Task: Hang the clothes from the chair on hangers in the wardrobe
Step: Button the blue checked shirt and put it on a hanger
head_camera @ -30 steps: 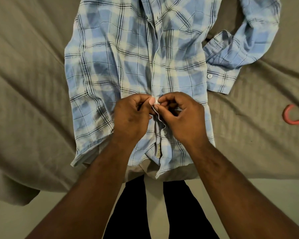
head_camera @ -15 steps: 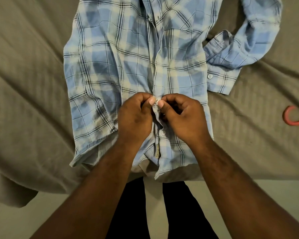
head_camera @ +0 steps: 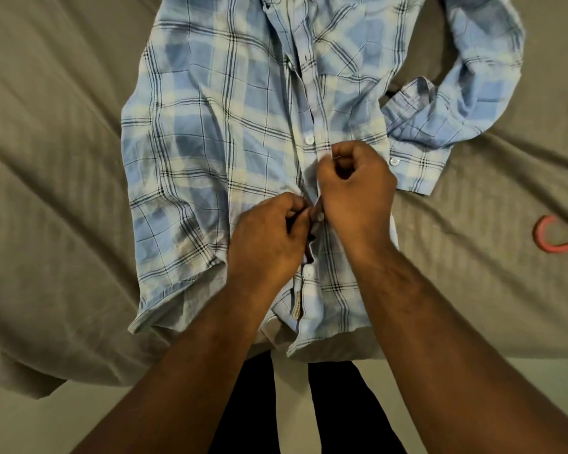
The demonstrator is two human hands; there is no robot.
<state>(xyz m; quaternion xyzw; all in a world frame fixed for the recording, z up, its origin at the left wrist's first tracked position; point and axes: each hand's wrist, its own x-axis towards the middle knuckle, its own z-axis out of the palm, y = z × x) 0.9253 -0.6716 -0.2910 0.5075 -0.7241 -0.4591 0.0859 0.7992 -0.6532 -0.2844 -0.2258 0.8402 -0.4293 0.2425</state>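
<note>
fingers (head_camera: 295, 208) of left hand (head_camera: 269, 239) and right hand (head_camera: 358, 188) pinch the shirt (head_camera: 210, 126) front; next button (head_camera: 309, 139), seemingly undone, lies just beyond the right.

Olive-grey bedspread (head_camera: 63, 191) fills most of the view: faint ribbed stripes, heavily creased, folds running diagonally. It hangs over the near edge, lowest at bottom left. Pale plain floor (head_camera: 23, 430) below it. Light is soft and dim with a warm tint.
</note>
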